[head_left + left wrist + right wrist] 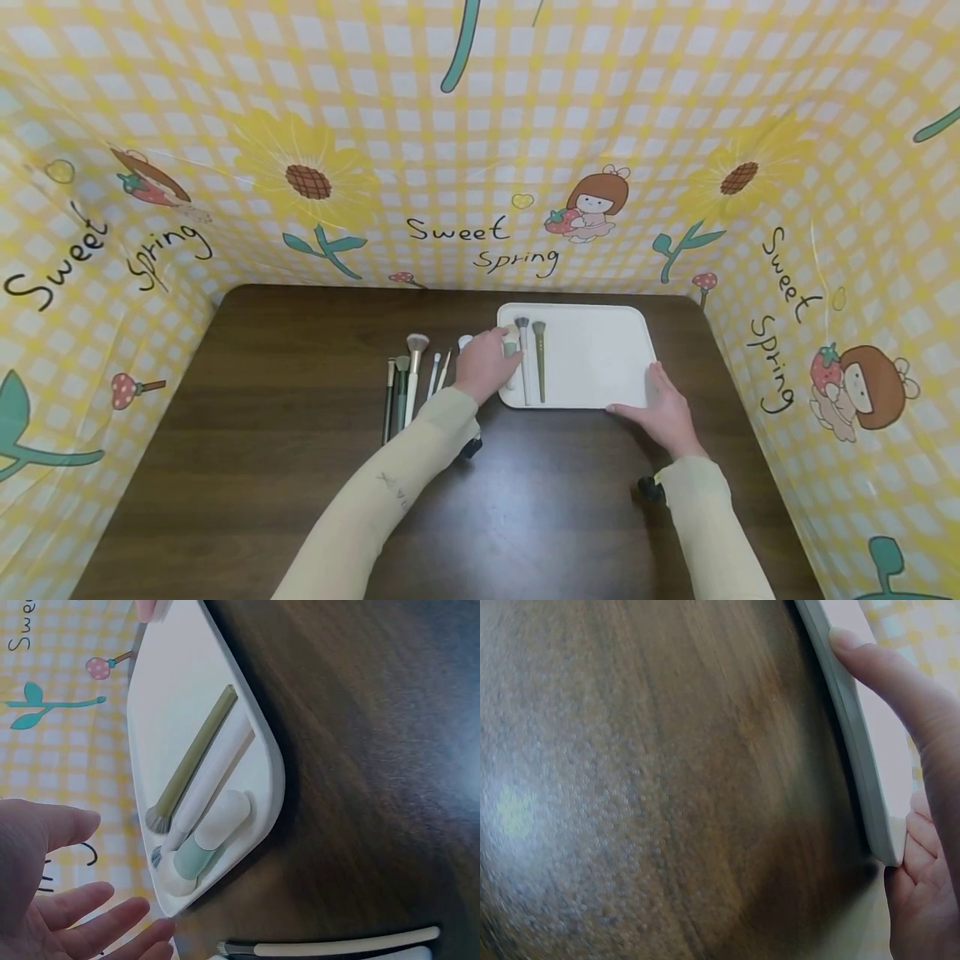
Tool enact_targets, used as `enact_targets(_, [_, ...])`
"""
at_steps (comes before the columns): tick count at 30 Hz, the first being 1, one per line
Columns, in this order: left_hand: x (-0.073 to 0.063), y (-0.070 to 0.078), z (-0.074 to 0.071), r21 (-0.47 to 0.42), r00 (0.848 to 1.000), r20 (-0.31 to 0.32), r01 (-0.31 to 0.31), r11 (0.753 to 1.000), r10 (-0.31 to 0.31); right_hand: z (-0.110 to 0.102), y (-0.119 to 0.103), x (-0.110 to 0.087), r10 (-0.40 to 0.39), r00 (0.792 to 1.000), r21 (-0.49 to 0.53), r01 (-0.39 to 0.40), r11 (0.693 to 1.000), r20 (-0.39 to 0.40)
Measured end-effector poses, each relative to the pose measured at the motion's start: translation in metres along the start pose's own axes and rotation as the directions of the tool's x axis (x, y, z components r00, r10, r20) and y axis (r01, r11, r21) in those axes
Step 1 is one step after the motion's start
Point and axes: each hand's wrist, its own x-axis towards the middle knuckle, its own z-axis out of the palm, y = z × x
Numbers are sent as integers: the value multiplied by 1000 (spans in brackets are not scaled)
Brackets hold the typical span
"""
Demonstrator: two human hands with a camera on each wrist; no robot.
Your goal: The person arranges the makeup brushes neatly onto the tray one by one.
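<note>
A white tray lies on the table, holding three makeup brushes at its left end. One has an olive handle, one a slim white handle; the third is a short, thick white-and-mint brush nearest the tray's left edge. My left hand is over that edge, its fingers spread and holding nothing in the left wrist view. At the tray's front right corner my right hand grips it, thumb on the front rim and fingers against the right side.
Several more makeup brushes lie side by side on the dark wooden table, left of the tray and partly hidden by my left arm. Checked yellow cloth walls the table at the back and both sides.
</note>
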Motion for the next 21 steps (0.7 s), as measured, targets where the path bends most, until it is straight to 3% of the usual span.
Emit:
enact_targets(4, [-7, -3, -2, -9, 1000, 10, 10, 1000, -10, 0, 1, 0, -8, 1000, 1, 8, 1000, -1])
enact_targets(14, [-20, -20, -6, -25, 999, -23, -34, 999, 34, 2, 1, -2, -26, 1000, 7, 26, 1000, -7])
enact_targets(21, [-25, -30, -16, -35, 999, -31, 25, 999, -26, 2, 1, -1, -25, 1000, 6, 25, 1000, -13])
